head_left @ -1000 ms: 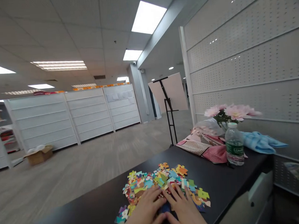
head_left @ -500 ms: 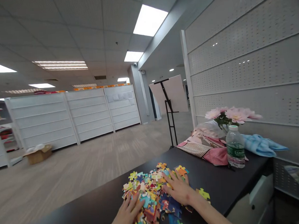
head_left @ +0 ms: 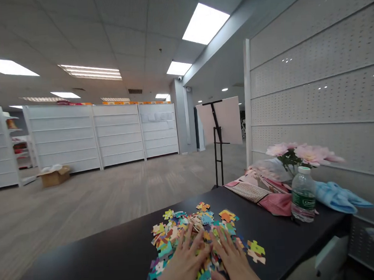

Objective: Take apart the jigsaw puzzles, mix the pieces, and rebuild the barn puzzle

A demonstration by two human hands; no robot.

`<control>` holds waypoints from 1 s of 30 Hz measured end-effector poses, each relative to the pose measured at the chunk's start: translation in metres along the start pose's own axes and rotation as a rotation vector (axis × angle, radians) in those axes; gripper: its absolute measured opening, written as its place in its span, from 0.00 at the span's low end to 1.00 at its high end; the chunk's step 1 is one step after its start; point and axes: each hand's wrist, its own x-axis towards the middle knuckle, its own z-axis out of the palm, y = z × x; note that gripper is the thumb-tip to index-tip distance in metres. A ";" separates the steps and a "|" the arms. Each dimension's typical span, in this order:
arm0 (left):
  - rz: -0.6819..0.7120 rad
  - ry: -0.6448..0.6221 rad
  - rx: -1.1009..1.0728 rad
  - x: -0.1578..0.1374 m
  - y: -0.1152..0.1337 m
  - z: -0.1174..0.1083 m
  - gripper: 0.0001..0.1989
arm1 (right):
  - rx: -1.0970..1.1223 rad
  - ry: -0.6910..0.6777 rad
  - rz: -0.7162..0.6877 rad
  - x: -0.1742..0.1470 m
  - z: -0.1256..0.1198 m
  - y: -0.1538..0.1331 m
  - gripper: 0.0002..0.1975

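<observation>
A heap of colourful jigsaw puzzle pieces (head_left: 165, 247) lies on the dark tabletop (head_left: 96, 259) before me. My left hand (head_left: 189, 258), with a black band at the wrist, rests on the heap with fingers spread. Close beside it my right hand (head_left: 230, 255) is laid on the pieces too, its fingers stretched forward. Both palms face down and hide the middle of the heap. A few pieces lie at the edge, among them a yellow-green piece (head_left: 256, 247) to the right and an orange piece (head_left: 203, 206) at the far side.
Toward the right stand a water bottle (head_left: 303, 196) and pink flowers (head_left: 308, 153), near a pink cloth (head_left: 275, 202) and a blue cloth (head_left: 339, 196). Beyond the table are a black easel (head_left: 218, 155), a cardboard box (head_left: 54, 177) and white panels (head_left: 120, 135).
My hands have come closer together over the heap, the left moving right and the right drawing nearer to me. Pieces have shifted under them. The view has turned slightly left.
</observation>
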 end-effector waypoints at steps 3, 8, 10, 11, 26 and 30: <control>-0.018 0.049 -0.037 0.031 0.002 -0.004 0.52 | -0.162 0.068 0.010 -0.012 0.041 0.027 0.43; -0.026 0.000 -0.078 0.060 -0.017 -0.022 0.52 | -0.254 0.004 0.024 -0.005 0.042 0.036 0.38; -0.026 -0.024 -0.093 0.055 -0.033 -0.031 0.48 | -0.248 -0.044 0.095 -0.001 0.020 0.033 0.35; -0.036 -0.045 -0.098 0.049 -0.041 -0.035 0.46 | -0.242 -0.066 0.142 0.001 0.008 0.032 0.35; -0.053 -0.144 -0.064 -0.067 -0.054 -0.018 0.42 | -0.063 -0.156 0.259 0.087 -0.019 -0.002 0.39; -0.002 -0.089 0.045 -0.061 -0.048 0.007 0.39 | 0.004 -0.177 0.119 0.082 -0.022 -0.010 0.38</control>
